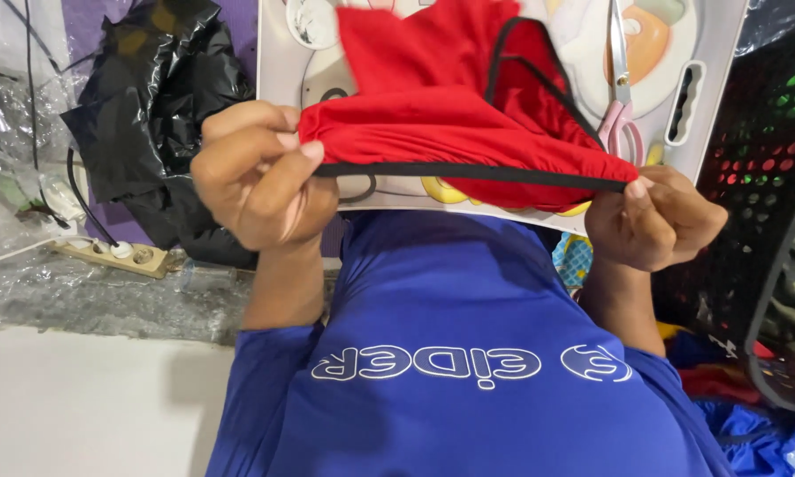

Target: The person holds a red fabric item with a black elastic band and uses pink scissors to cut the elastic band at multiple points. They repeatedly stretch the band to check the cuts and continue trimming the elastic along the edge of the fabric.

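Across the middle of the frame, a red garment with black edging is stretched between two hands. The left hand, at centre left, is closed around one end of the black-trimmed edge; the right hand, at centre right, pinches the other end between fingertips. Behind the cloth lies a pale patterned board, with pink-handled scissors on it at upper right. A black plastic bag sits at upper left, a black mesh basket at right.
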